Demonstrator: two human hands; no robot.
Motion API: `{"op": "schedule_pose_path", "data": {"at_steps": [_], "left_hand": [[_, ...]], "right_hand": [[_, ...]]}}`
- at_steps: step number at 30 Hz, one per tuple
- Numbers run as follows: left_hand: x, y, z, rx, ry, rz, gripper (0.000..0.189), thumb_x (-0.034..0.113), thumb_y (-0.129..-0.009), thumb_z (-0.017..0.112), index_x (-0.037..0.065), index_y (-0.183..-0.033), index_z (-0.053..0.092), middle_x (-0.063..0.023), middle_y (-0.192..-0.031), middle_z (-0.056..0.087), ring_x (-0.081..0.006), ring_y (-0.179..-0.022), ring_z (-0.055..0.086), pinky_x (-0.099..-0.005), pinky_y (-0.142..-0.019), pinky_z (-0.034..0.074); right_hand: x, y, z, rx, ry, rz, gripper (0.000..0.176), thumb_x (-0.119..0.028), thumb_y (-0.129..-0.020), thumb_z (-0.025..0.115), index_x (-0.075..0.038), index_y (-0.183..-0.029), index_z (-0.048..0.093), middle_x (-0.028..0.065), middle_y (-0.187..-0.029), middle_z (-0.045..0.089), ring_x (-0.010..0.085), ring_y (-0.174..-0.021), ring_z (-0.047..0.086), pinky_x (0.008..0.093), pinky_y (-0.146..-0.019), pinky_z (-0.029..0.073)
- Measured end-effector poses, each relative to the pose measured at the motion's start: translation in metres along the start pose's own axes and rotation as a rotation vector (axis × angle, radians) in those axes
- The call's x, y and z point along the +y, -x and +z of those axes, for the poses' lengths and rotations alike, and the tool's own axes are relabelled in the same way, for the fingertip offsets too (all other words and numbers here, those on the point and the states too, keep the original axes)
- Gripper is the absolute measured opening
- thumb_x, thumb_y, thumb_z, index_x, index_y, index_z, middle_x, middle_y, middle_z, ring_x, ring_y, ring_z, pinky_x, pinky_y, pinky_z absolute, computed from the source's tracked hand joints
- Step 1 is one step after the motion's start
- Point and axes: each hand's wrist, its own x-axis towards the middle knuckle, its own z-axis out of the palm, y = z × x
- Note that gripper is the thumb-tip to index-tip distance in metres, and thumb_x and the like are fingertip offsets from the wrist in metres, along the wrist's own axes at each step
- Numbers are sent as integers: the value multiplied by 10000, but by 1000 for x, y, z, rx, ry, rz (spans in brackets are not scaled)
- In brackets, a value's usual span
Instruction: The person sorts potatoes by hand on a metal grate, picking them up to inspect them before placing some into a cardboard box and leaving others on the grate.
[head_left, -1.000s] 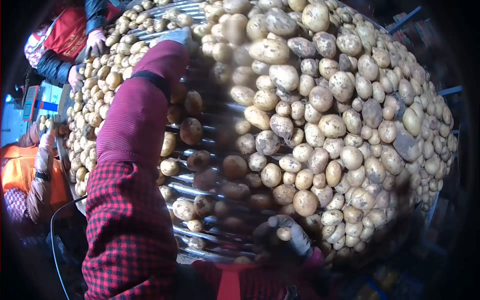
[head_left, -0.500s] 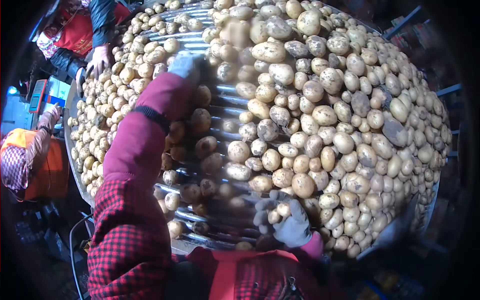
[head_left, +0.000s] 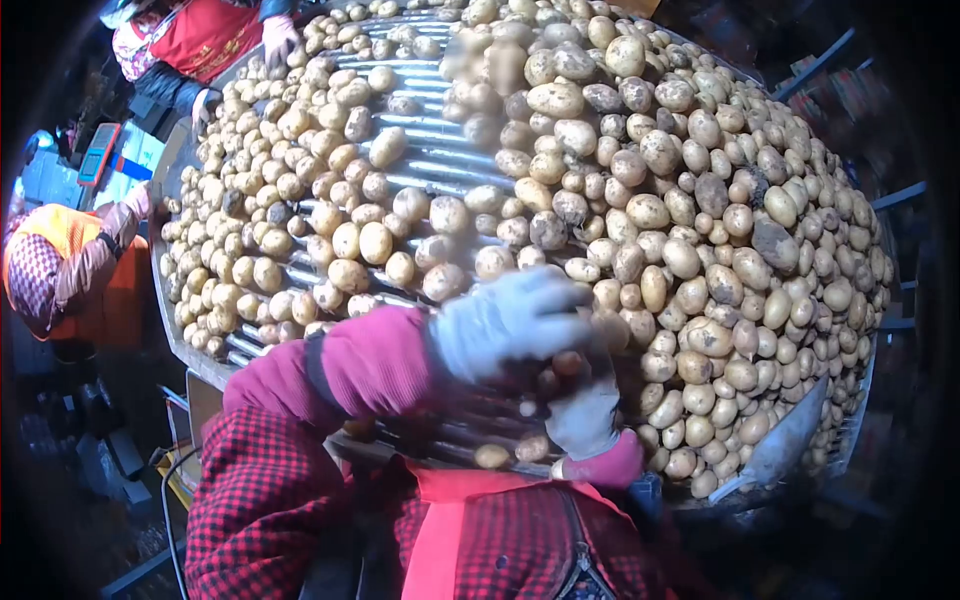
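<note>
Head view: both hands in grey knit gloves, close together at the near edge of the roller table (head_left: pixel 440 172). Left hand (head_left: pixel 510 322) lies palm down, fingers together and slightly curved, with a ribbed maroon cuff behind it. Can't tell whether it grips anything; its underside is hidden. Right hand (head_left: pixel 585 412) stands upright just below and right of the left hand, pink cuff at the wrist. Its grip is also unclear.

Small potatoes (head_left: pixel 570 362), round and tan, sit in the shadowed gap between the two hands, touching or nearly touching the gloves. One more potato (head_left: pixel 492 456) rests on the rollers just left of the right hand.

Beyond the left hand run shiny ribbed steel rollers, partly bare. To the right of both hands is a dense heap of potatoes (head_left: pixel 700 240), oval to round, with dull, earth-smeared skins. A flat metal plate (head_left: pixel 785 442) sits far right of the right hand.

Far left of the hands are a co-worker in an orange vest (head_left: pixel 60 270) and another in a red top (head_left: pixel 200 42).
</note>
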Motion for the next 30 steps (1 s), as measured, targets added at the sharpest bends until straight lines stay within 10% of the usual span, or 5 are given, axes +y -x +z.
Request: {"op": "schedule_pose_path", "data": {"at_steps": [10, 18, 30], "left_hand": [[29, 13, 21, 28, 203, 20, 597, 281, -764, 696, 102, -1328, 612, -136, -1321, 585, -330, -1187, 575, -473, -971, 456], [-13, 69, -49, -170, -529, -485, 414, 106, -838, 685, 117, -1251, 655, -159, -1261, 630, -364, -1168, 594, -473, -970, 477], [-118, 6, -8, -405, -653, -477, 451, 129, -852, 641, 132, -1294, 548, -140, -1238, 583, -358, -1032, 669, -488, -841, 551]], "right_hand": [[3, -1, -15, -10, -83, 15, 513, -576, -1050, 419, -241, -1423, 530, 102, -1212, 651, 314, -965, 659, 318, -593, 514], [1, 1, -6, -51, -159, 8, 532, -580, -1058, 397, -224, -1432, 524, 158, -1280, 612, 307, -924, 644, 322, -586, 507], [2, -5, -26, -69, -161, 36, 579, -582, -1048, 425, -193, -1473, 483, 214, -1307, 621, 332, -967, 687, 374, -630, 576]]}}
